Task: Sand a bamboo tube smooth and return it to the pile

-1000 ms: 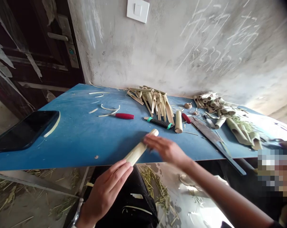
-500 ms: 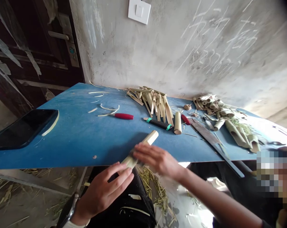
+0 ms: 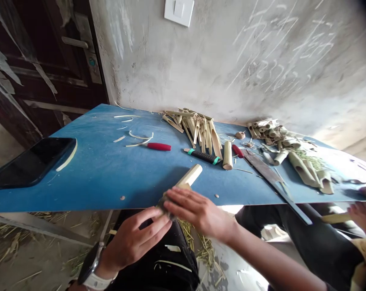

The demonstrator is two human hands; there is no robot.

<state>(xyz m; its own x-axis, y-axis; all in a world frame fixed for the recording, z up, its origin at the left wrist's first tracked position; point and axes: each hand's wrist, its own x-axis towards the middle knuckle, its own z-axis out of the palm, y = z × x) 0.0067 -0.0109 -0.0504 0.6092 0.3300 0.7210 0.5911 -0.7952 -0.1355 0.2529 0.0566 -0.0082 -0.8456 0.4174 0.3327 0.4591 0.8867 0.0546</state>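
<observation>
A pale, facet-sided piece of bamboo [image 3: 191, 175] slants up and right over the front edge of the blue table [image 3: 104, 169]. Its lower end is in my left hand [image 3: 137, 234], fingers wrapped round it. My right hand [image 3: 197, 210] lies over the middle of the piece, fingers pressed together on a small dark, blurred object [image 3: 164, 202] against the bamboo. What that object is I cannot make out.
Beyond lie a red-handled tool [image 3: 159, 146], a black-and-green handle [image 3: 202, 156], an upright bamboo piece [image 3: 227, 155] and a bamboo bundle [image 3: 201, 127]. A large blade [image 3: 261, 165] overhangs the edge at right. A phone [image 3: 31, 161] lies left; another person's hand [image 3: 364, 218] is far right.
My right hand has slid down and left along the bamboo, nearer my left hand. At the far right, the other person's hand now shows with a pale strip.
</observation>
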